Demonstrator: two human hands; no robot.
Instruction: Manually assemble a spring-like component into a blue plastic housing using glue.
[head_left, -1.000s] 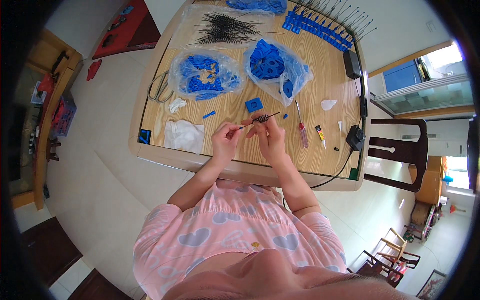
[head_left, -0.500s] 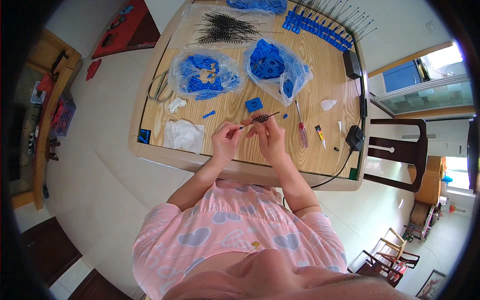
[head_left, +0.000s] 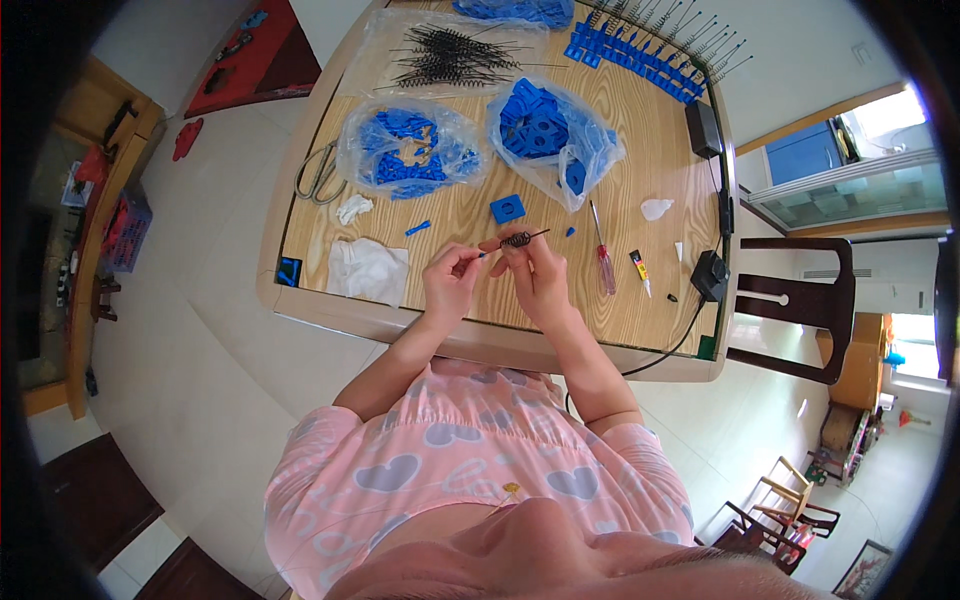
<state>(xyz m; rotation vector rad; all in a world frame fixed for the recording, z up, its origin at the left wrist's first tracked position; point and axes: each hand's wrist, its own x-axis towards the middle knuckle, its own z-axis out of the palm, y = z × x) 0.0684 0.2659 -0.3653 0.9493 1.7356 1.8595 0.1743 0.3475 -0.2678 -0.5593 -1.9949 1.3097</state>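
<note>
A black coiled wire spring (head_left: 517, 239) with straight ends is held between my two hands over the near part of the table. The fingers of my left hand (head_left: 452, 283) pinch its left end, where a small blue tip shows. Around the coil the fingers of my right hand (head_left: 540, 283) are closed, and the other straight end sticks out to the right. Just beyond the hands lies a square blue plastic piece (head_left: 508, 209) with a round hole. A small blue stick-shaped part (head_left: 418, 228) rests to the left, and a tiny blue cap (head_left: 570, 232) to the right.
Bags of blue parts (head_left: 540, 125) and a pile of black springs (head_left: 450, 55) lie farther back. Assembled blue pieces with springs (head_left: 640, 60) line the far right. Scissors (head_left: 318, 175) and a white cloth (head_left: 368, 273) are left; a screwdriver (head_left: 605, 262) and glue tube (head_left: 640, 272) right.
The spring and the fingers of my right hand have shifted slightly to the left and down. My left hand keeps its pinch in nearly the same place.
</note>
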